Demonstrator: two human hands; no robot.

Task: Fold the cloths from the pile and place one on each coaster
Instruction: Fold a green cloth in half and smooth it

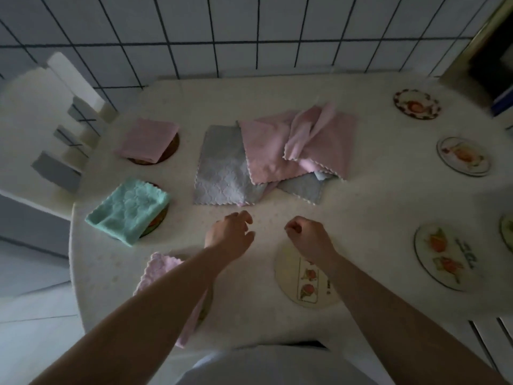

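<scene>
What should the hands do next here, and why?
Probably reach forward and take the grey cloth off the pile: both the left hand and the right hand hold nothing, and the nearest coaster is bare.

This looks like a home kitchen or dining corner: white square wall tiles (249, 31) with dark grout behind a pale round tabletop (374, 207) set with fruit-patterned coasters (463, 156).
</scene>
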